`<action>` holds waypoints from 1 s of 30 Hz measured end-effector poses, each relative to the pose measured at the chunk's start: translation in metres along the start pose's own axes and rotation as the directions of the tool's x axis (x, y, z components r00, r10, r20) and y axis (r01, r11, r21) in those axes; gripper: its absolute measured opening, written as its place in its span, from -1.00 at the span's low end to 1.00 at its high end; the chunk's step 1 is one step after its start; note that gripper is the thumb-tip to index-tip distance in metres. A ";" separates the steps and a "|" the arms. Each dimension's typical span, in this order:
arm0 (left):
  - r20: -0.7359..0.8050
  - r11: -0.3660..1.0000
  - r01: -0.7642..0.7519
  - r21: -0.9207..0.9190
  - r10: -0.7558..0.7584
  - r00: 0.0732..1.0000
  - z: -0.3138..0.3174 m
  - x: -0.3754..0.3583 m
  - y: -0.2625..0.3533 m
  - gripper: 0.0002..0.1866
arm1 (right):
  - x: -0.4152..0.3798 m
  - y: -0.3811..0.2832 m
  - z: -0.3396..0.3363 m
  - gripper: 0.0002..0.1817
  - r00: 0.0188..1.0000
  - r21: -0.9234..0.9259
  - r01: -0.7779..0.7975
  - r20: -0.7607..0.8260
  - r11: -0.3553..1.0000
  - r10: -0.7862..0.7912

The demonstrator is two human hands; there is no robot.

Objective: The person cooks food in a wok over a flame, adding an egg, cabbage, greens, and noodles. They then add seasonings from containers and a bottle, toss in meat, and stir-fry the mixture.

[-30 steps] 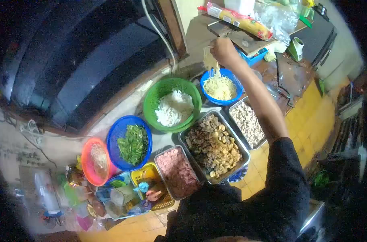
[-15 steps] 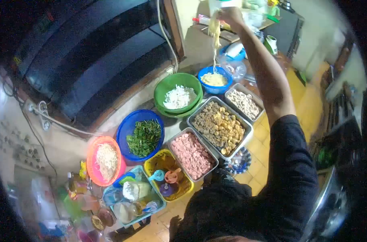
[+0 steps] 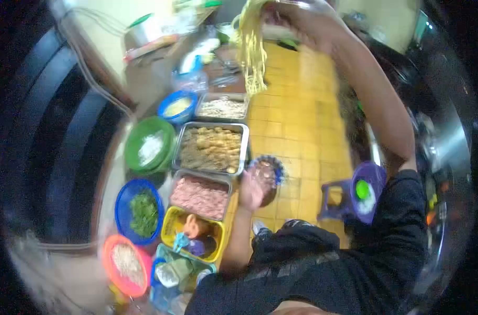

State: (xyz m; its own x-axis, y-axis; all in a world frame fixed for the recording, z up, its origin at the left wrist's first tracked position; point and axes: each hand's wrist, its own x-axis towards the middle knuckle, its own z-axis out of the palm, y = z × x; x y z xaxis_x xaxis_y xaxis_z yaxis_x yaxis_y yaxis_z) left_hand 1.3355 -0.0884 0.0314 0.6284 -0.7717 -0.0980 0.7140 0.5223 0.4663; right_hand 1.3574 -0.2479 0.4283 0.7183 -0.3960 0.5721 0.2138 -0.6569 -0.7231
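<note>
My right hand (image 3: 308, 22) is raised at the top of the view, closed on a hank of yellow noodles (image 3: 252, 58) that dangles over the tiled floor. Lower down, my left hand (image 3: 253, 190) is beside the metal trays, blurred by motion, its fingers seemingly stretched out and nothing visible in them. Just behind it is a round dish with a blue and white patterned rim (image 3: 275, 167), partly covered by the hand. More noodles lie in a small blue bowl (image 3: 177, 107) on the left.
Metal trays hold pink slices (image 3: 199, 197), browned chunks (image 3: 210, 147) and pale pieces (image 3: 223, 107). Bowls of chopped greens (image 3: 144, 212), white food (image 3: 151, 148) and pale shreds (image 3: 128, 264) stand left. A yellow tub (image 3: 171, 223) holds scoops. A purple stool (image 3: 333, 200) stands right.
My view has swung right. The noodles in my right hand have left the blue bowl and now hang over the floor. My left hand has come into view beside the trays.
</note>
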 end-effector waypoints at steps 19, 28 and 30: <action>0.448 0.564 0.365 0.741 -0.820 0.356 0.333 -0.031 -0.449 -0.79 | -0.433 0.103 -0.607 -0.76 0.653 0.102 -0.307 -0.701 0.946 0.287; 0.270 0.197 -0.189 0.962 -0.786 0.556 0.391 -0.024 -0.505 -0.78 | -0.554 0.172 -0.842 -0.78 0.410 -0.408 -0.704 -0.902 0.581 -0.137; 0.291 0.169 -0.269 0.948 -0.802 0.522 0.397 -0.014 -0.500 -0.77 | -0.603 0.228 -0.822 -0.70 0.348 -0.351 -0.835 -0.933 0.423 -0.089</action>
State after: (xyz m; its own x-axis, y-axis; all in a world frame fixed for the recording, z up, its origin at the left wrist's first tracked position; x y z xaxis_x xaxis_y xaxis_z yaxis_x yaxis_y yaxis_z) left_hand 0.8474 -0.4831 0.1485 -0.3347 -0.9271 -0.1688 -0.3411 -0.0478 0.9388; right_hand 0.4294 -0.6863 0.2366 -0.3874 -0.6781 0.6246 -0.7422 -0.1724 -0.6476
